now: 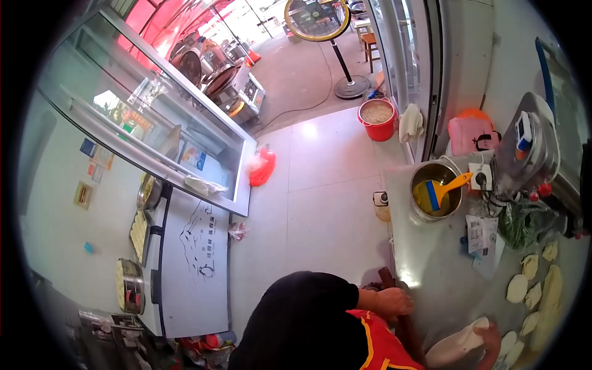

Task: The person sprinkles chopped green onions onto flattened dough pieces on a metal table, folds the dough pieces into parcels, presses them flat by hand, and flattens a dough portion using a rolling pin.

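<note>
My left hand (394, 302) is closed around a dark brown rolling pin (406, 330) at the near edge of the metal worktop (425, 259). To its right, a flat, stretched piece of dough (456, 344) lies on the worktop. My right hand (491, 342) has its fingers curled at the far end of that dough; the fingertips are partly hidden. Beyond this hand lie several flattened dough pieces (517, 288) and a long dough roll (547, 308). The lower end of the rolling pin runs beside my red apron (388, 342).
A metal pot (417, 209) of yellow liquid holds a blue and orange brush (453, 187). Nearby are papers (482, 235) and bagged greens (518, 225). On the floor stand a red bucket (377, 126) and a fan (342, 68). A white freezer (191, 265) stands at left.
</note>
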Action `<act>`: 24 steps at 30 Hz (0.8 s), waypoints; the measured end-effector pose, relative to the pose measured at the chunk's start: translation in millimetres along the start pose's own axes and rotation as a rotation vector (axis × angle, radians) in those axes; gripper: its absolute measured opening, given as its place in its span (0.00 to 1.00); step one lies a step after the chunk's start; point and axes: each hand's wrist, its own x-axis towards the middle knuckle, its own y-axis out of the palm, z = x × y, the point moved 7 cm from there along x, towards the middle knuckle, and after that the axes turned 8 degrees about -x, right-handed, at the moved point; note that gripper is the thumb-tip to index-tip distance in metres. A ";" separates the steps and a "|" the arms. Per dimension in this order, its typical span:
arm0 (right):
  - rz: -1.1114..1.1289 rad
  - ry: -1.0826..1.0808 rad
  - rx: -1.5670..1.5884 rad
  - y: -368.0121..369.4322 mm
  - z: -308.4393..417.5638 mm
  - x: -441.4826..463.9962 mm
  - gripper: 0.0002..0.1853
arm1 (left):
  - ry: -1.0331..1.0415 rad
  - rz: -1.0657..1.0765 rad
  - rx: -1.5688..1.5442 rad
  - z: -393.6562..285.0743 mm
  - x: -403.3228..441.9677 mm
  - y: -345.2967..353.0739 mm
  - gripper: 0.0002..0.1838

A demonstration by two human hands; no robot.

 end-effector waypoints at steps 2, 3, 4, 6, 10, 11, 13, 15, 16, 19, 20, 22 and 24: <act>0.177 -0.025 0.109 -17.9 59.1 0.6 0.23 | 0.007 0.001 -0.001 1.7 5.1 -1.4 0.16; 0.111 -0.070 0.218 -22.5 38.4 19.6 0.23 | 0.009 0.003 0.002 4.0 6.6 -2.8 0.16; 0.044 -0.117 0.327 -27.5 4.9 45.6 0.24 | 0.021 -0.005 0.009 5.9 9.1 -5.7 0.16; -0.154 0.011 0.516 -41.1 -23.8 62.2 0.25 | 0.045 -0.021 0.019 9.8 12.1 -9.3 0.15; -0.324 -0.138 0.654 -31.3 -116.1 87.6 0.26 | 0.047 0.022 0.030 11.0 16.1 -11.2 0.17; -0.284 -0.075 0.766 -17.2 -120.1 73.3 0.25 | 0.057 0.029 0.032 11.9 16.6 -9.4 0.17; -0.224 0.026 0.885 1.6 -93.6 31.0 0.24 | 0.078 0.038 0.038 11.0 16.3 -6.2 0.17; -0.179 0.032 0.765 19.4 -68.7 3.1 0.23 | 0.103 0.037 0.044 7.2 16.8 -2.3 0.17; -0.167 0.023 0.687 28.4 -55.9 -7.8 0.22 | 0.106 0.040 0.055 5.9 17.3 0.2 0.17; -0.136 0.001 0.470 60.7 -24.4 -38.0 0.21 | 0.083 0.065 0.093 5.1 17.7 6.8 0.18; -0.134 -0.002 0.404 71.7 -18.1 -48.0 0.21 | 0.060 0.083 0.107 7.0 18.6 9.2 0.17; -0.143 0.008 0.281 92.5 -12.3 -67.7 0.21 | 0.060 0.053 0.121 9.6 19.8 11.7 0.17; -0.183 0.029 0.185 108.9 -29.2 -87.9 0.22 | 0.116 -0.043 0.112 13.1 19.9 11.3 0.16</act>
